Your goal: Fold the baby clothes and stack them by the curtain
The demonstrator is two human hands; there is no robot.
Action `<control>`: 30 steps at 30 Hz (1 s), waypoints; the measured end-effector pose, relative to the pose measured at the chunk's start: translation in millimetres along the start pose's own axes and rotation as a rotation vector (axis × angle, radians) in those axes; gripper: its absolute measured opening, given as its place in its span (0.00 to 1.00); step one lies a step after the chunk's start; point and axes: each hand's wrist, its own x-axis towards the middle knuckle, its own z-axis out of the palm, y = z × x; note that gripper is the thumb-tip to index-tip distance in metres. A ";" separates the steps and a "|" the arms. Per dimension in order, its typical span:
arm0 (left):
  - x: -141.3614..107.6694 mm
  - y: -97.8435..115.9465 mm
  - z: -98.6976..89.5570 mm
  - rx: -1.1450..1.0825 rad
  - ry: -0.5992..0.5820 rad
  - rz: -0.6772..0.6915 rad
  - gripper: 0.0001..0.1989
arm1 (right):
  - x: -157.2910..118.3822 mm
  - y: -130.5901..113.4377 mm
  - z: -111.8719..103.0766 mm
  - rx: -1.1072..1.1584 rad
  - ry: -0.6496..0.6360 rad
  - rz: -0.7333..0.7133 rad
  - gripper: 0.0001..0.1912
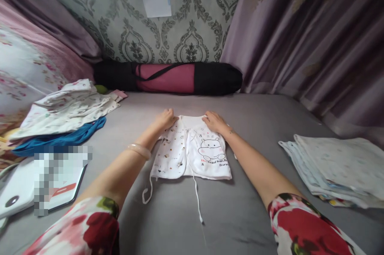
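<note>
A small white baby jacket lies front side up on the grey sheet, its hem toward me. It has a cartoon hippo on one front panel and small prints on the other. Two ties trail from it onto the sheet. My left hand is closed on the jacket's left shoulder, fingers curled under. At the opposite shoulder, my right hand pinches the fabric near the neckline. Both forearms lie over the sleeves and partly hide them.
Loose baby clothes are heaped at left above a blue garment. A phone-like device and a white object lie nearer. Folded cloths are stacked at right. A black and maroon bag lies along the wall.
</note>
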 end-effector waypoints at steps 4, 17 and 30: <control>-10.2 32.5 -5.1 0.029 0.134 0.099 0.14 | -9.5 15.8 -21.5 0.148 0.056 0.032 0.16; -16.9 93.9 4.3 -0.161 -0.179 -0.005 0.08 | -145.2 68.5 -55.1 0.215 -0.240 0.434 0.21; -19.7 95.7 5.7 -0.070 -0.105 -0.024 0.16 | -150.7 64.0 -49.8 0.111 -0.132 0.301 0.11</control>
